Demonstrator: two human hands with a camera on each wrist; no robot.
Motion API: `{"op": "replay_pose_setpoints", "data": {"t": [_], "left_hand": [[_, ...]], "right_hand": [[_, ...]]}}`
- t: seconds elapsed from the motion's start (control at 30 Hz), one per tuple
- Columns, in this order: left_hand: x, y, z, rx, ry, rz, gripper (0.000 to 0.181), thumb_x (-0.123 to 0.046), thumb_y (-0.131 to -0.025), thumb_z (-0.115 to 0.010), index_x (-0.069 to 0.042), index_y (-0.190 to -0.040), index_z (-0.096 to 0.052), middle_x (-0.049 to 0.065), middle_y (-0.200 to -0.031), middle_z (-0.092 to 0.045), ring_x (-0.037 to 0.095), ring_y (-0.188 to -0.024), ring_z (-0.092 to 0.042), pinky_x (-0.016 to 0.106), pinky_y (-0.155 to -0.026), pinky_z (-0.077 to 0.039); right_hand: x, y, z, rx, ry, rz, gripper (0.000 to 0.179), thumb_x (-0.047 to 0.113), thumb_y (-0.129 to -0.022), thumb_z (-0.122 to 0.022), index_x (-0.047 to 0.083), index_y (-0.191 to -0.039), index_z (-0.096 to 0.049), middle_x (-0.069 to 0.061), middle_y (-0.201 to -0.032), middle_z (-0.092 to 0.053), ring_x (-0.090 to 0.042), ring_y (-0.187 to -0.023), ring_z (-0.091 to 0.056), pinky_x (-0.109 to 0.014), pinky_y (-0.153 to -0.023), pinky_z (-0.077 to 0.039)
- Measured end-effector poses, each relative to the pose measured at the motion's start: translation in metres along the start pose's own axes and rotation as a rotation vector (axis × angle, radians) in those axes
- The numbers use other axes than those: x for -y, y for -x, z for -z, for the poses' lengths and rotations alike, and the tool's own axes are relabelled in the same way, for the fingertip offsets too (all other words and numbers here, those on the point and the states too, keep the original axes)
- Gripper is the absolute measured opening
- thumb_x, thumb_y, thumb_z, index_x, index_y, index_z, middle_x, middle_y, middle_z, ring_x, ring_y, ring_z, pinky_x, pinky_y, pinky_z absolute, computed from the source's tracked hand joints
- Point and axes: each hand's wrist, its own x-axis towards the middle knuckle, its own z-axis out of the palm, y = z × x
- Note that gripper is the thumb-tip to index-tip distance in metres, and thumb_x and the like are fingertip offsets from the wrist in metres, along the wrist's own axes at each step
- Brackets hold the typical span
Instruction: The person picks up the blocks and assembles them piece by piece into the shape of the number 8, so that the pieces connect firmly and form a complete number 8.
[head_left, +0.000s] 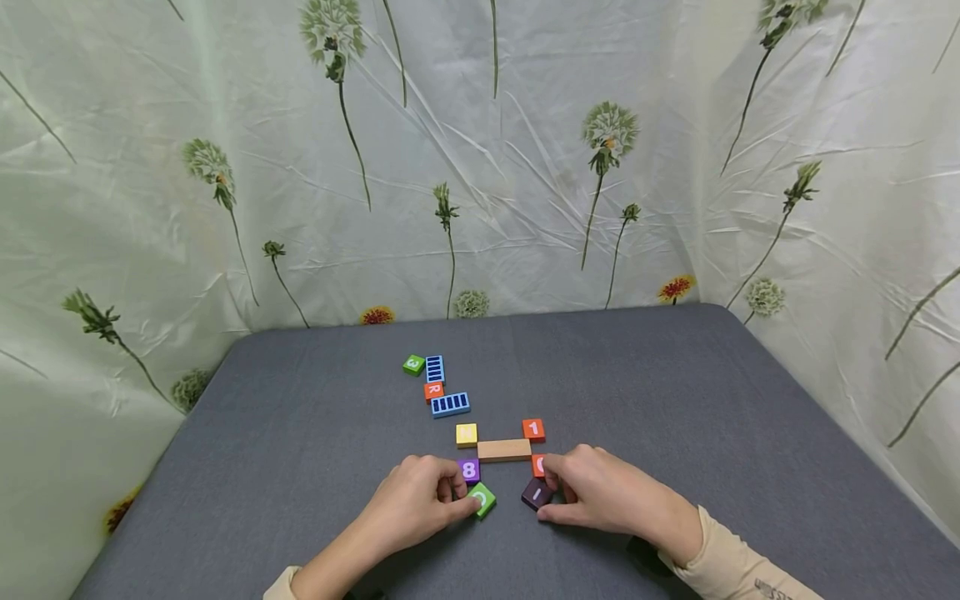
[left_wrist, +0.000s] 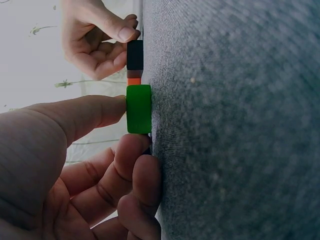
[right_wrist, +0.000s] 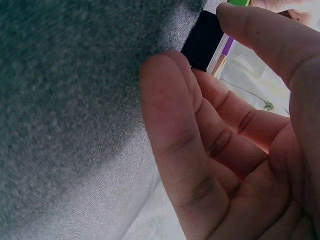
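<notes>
My left hand (head_left: 420, 498) pinches a green tile (head_left: 482, 501) with a white character, thumb on one side and curled fingers on the other. In the left wrist view the green tile (left_wrist: 139, 109) stays low at the cloth. A purple tile (head_left: 470, 471) marked 8 lies just beyond those fingers. My right hand (head_left: 600, 490) grips a dark purple tile (head_left: 536, 494) with a white bar mark, between thumb and curled fingers. Beside its index finger, an orange tile (head_left: 538, 466) is partly covered. Between the two sides lies a plain wooden block (head_left: 504, 451).
A yellow tile (head_left: 467, 435) and a red-orange 1 tile (head_left: 533, 430) sit at the wooden block's far corners. Farther off stand two blue striped blocks (head_left: 450, 405), an orange R tile (head_left: 433, 392) and a green 3 tile (head_left: 413, 365). Grey cloth (head_left: 322, 417) covers the table.
</notes>
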Motion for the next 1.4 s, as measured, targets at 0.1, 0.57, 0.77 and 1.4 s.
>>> {"op": "replay_pose_setpoints", "data": {"t": [0.1, 0.57, 0.77, 1.4], "left_hand": [[0.000, 0.000, 0.000, -0.008, -0.003, -0.006, 0.030, -0.033, -0.086, -0.089, -0.027, -0.071, -0.064, -0.016, -0.058, -0.049, -0.001, -0.055, -0.045, 0.023, -0.052, -0.035], [0.001, 0.000, 0.000, -0.004, -0.001, -0.010, 0.030, -0.033, -0.086, -0.090, -0.026, -0.072, -0.064, -0.016, -0.058, -0.049, -0.001, -0.055, -0.045, 0.023, -0.053, -0.035], [0.000, 0.000, 0.000, 0.002, 0.005, -0.011, 0.030, -0.034, -0.086, -0.090, -0.026, -0.072, -0.065, -0.017, -0.059, -0.049, -0.001, -0.055, -0.045, 0.023, -0.052, -0.034], [0.002, -0.001, 0.001, 0.032, 0.017, 0.008, 0.029, -0.034, -0.087, -0.089, -0.026, -0.073, -0.065, -0.015, -0.059, -0.050, 0.000, -0.055, -0.046, 0.023, -0.053, -0.035]], "right_hand": [[0.000, 0.000, 0.000, -0.008, -0.001, 0.008, 0.032, 0.036, -0.091, -0.088, 0.019, -0.087, -0.060, 0.017, -0.064, -0.048, 0.007, -0.055, -0.041, -0.017, -0.052, -0.037], [-0.005, -0.001, 0.010, -0.012, -0.063, -0.006, 0.035, 0.042, -0.093, -0.085, 0.017, -0.086, -0.061, 0.016, -0.065, -0.050, 0.007, -0.056, -0.042, -0.018, -0.053, -0.038], [-0.009, -0.009, 0.024, -0.049, -0.074, 0.017, 0.029, 0.035, -0.096, -0.083, 0.019, -0.084, -0.061, 0.016, -0.063, -0.049, 0.007, -0.055, -0.040, -0.017, -0.053, -0.036], [-0.037, -0.084, 0.041, 0.035, -0.145, 0.026, 0.020, 0.027, -0.100, -0.078, 0.009, -0.108, -0.071, 0.008, -0.076, -0.065, -0.001, -0.063, -0.054, -0.021, -0.062, -0.046]]}}
